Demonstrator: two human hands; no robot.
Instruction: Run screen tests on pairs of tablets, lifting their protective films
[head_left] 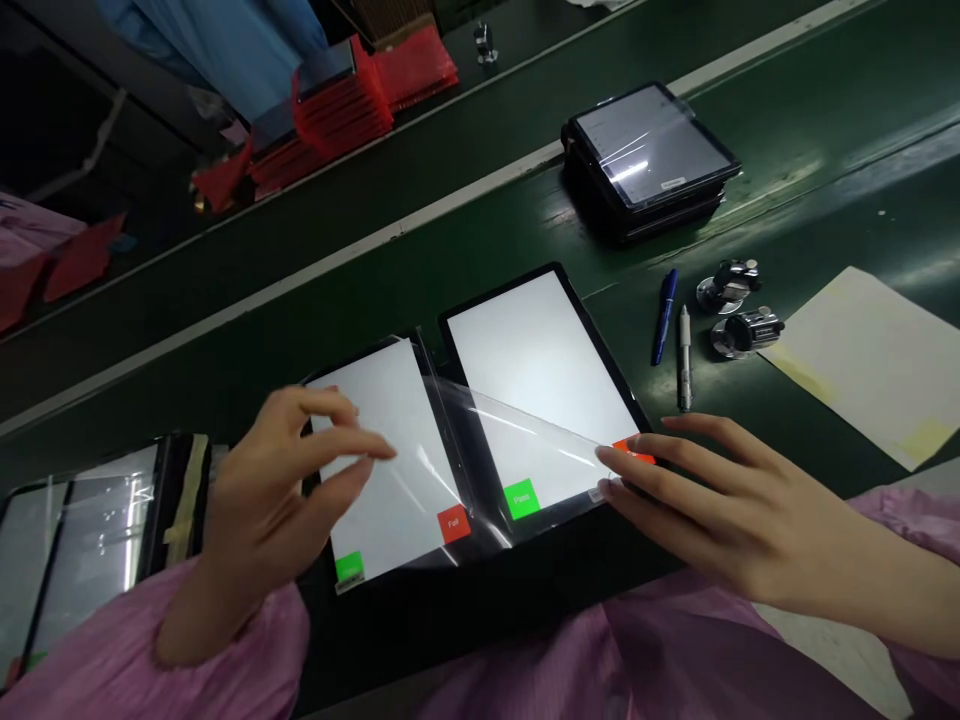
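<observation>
Two tablets lie side by side with lit white screens: the left tablet [401,410] and the right tablet [540,370]. Each shows a green and a red box in its lower corners. A clear plastic film [517,425] stretches from the left tablet across the lower part of the right one. At its far corner, my right hand [712,500] has its thumb and index fingertips on the film, the other fingers stretched over the red box. Above the left tablet hovers my left hand [292,470], thumb and index finger slightly apart, nothing visible between them.
A stack of tablets [652,150] stands at the back right. Nearby lie a blue pen [664,315], a white pen [685,358], metal fittings [739,305] and a paper sheet [877,360]. More tablets [82,530] are at left; red sleeves [341,105] lie beyond, near a person in blue [232,50].
</observation>
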